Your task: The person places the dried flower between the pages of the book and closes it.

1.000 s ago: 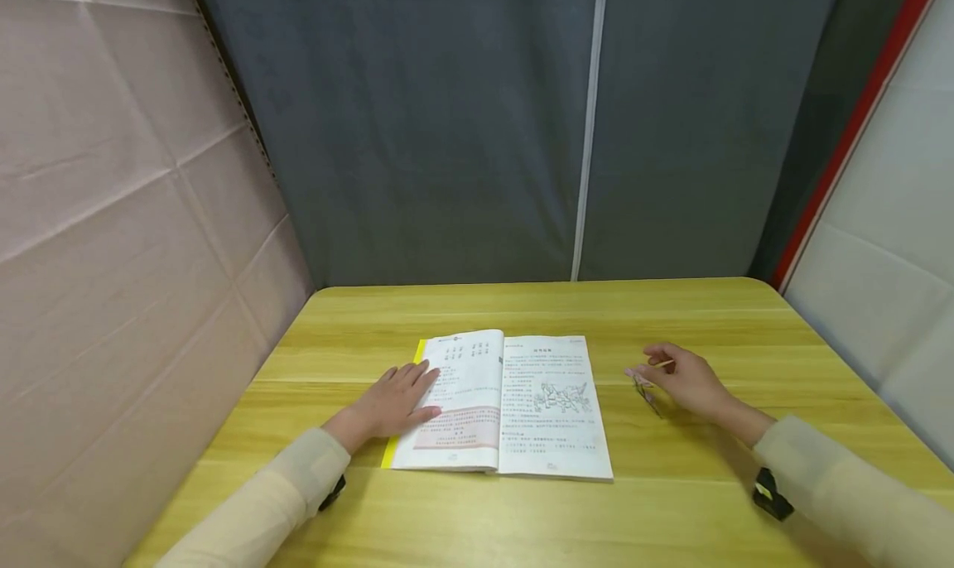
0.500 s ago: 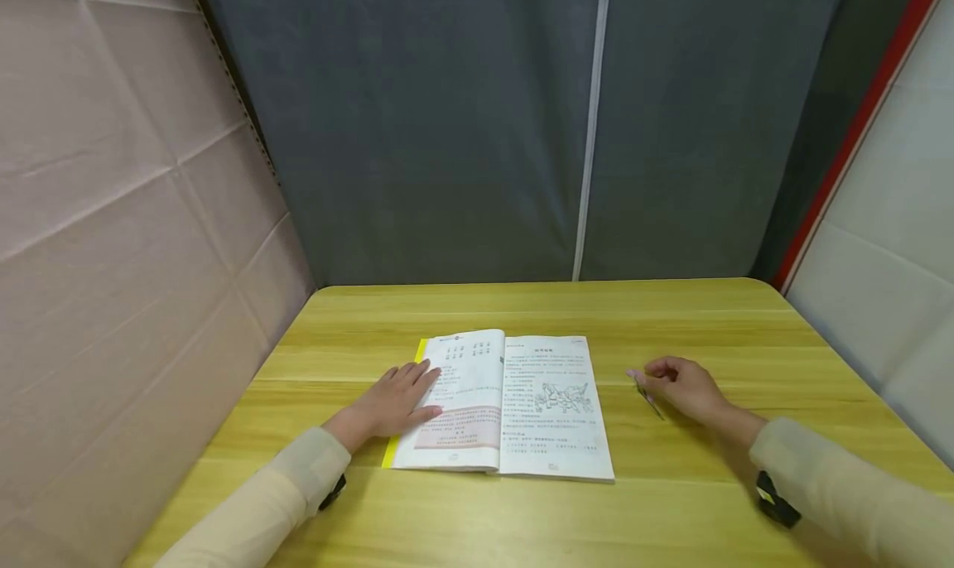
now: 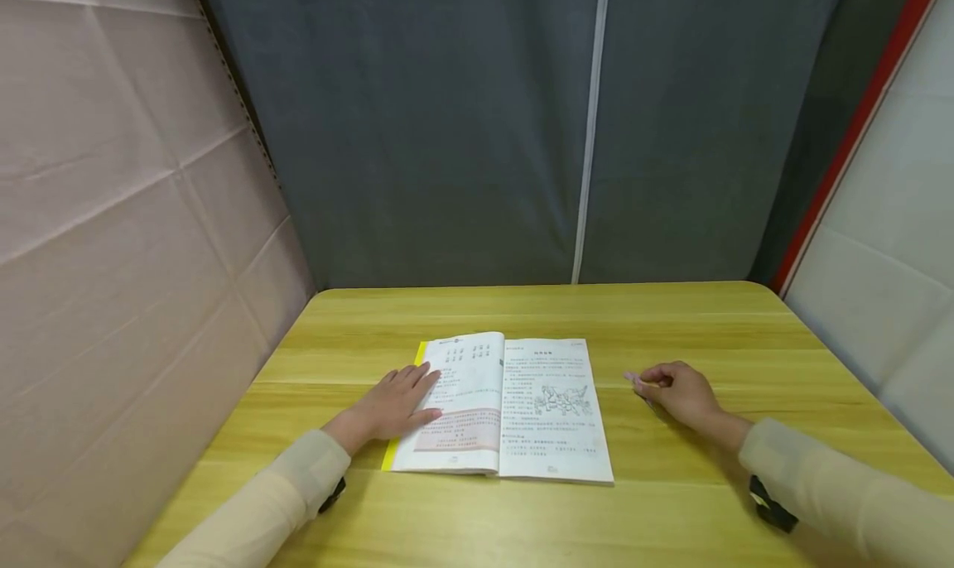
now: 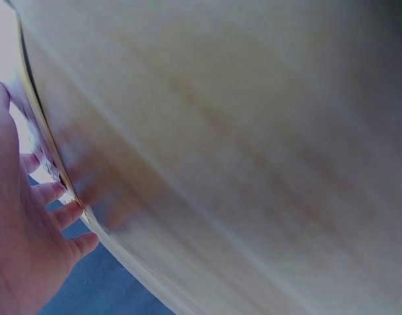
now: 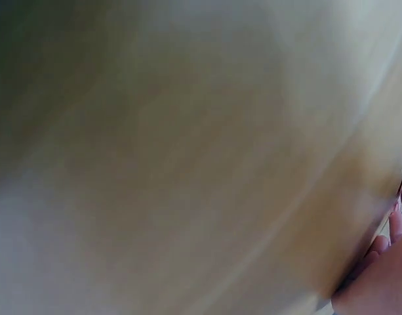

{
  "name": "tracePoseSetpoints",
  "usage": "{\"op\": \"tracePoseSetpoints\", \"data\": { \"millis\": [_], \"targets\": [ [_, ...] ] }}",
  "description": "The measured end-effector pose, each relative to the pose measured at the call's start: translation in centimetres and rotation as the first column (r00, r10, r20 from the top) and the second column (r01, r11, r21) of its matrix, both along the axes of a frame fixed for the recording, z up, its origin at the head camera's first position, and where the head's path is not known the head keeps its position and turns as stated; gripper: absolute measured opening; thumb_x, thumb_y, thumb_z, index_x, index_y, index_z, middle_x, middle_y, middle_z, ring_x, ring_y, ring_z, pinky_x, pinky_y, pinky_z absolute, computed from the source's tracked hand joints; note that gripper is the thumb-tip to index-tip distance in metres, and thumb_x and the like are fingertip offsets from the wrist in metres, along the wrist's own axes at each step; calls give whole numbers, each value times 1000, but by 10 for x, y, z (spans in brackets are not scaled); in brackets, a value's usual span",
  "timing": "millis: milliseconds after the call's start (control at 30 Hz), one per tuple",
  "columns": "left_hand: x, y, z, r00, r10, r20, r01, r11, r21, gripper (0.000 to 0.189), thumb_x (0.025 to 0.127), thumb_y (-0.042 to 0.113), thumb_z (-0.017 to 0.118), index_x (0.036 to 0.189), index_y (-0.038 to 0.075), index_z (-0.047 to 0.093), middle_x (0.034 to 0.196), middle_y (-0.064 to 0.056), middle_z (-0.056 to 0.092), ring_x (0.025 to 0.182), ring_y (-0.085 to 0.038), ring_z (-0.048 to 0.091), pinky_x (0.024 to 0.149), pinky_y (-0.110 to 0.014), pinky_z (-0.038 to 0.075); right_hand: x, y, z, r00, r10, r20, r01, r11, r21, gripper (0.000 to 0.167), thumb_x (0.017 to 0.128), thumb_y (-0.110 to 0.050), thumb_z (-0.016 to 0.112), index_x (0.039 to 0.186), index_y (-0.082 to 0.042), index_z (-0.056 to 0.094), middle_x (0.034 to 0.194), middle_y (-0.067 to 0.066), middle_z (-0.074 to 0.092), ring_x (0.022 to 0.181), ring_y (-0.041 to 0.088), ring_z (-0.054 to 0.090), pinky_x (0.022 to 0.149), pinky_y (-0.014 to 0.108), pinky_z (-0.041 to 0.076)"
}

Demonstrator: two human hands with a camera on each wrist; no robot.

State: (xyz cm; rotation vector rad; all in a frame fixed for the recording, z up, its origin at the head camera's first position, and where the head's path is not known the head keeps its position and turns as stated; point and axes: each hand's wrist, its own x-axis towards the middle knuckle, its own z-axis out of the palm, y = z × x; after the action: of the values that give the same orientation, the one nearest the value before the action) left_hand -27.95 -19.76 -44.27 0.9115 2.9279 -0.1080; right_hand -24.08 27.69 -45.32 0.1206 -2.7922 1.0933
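An open book (image 3: 555, 423) with printed text and a line drawing lies on the table. My left hand (image 3: 395, 401) rests on its left page, fingers spread and relaxed. In the left wrist view the left hand (image 4: 30, 223) lies at the book's edge. To the right of the book my right hand (image 3: 681, 396) is low over the table, thumb and fingers pinching a small thin object with a pale pink end (image 3: 631, 377). The rest of that object is hidden by the fingers, and its kind cannot be told. In the right wrist view the right hand (image 5: 378, 269) shows only at the edge.
The light wooden table (image 3: 477, 522) has rounded far corners. A dark grey curtain (image 3: 447, 137) hangs behind it. Pale cloth walls (image 3: 134, 220) stand at both sides, with a red strip (image 3: 857, 129) at the right.
My right hand has lowered slightly toward the table. A thin light stick and dark slender part visible earlier at its fingers are now hidden. The left hand and book have stayed put.
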Motion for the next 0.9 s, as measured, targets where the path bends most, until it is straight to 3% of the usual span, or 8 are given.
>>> {"op": "tracePoseSetpoints", "data": {
  "millis": [400, 633, 733, 900],
  "targets": [
    [1, 1, 4, 1000, -16, 8, 16, 1000, 13, 78, 98, 62, 34, 154, 8, 26, 157, -16, 25, 140, -36, 27, 110, -54, 24, -1, 0, 2, 1000, -14, -7, 14, 999, -36, 20, 89, -19, 72, 92, 1, 72, 96, 15, 64, 88, 31, 60, 78, 47, 48],
    [-1, -2, 1, 999, -45, 2, 45, 999, 10, 79, 99, 62, 30, 154, 7, 24, 157, -18, 24, 140, -37, 27, 110, -54, 24, -3, 3, 5, 999, -29, 38, 33, 993, -113, 29, 92, -26, 69, 101, 1, 71, 101, 15, 69, 96, 33, 62, 81, 42, 51],
    [-1, -2, 1, 999, -46, -4, 46, 999, 14, 78, 99, 61, 30, 154, 6, 24, 156, -18, 24, 140, -37, 27, 110, -54, 25, -5, 4, 9, 997, -27, 73, 41, 981, -187, 32, 94, -27, 66, 106, 3, 69, 102, 13, 69, 92, 25, 61, 75, 34, 51],
    [-1, -2, 2, 999, -40, -7, 40, 999, 16, 78, 99, 62, 32, 154, 7, 25, 156, -17, 25, 140, -36, 27, 110, -54, 25, -7, 2, 17, 993, -22, 114, 56, 952, -301, 34, 95, -25, 65, 109, 5, 66, 88, 7, 67, 74, 14, 56, 61, 26, 49]
  ]
}}
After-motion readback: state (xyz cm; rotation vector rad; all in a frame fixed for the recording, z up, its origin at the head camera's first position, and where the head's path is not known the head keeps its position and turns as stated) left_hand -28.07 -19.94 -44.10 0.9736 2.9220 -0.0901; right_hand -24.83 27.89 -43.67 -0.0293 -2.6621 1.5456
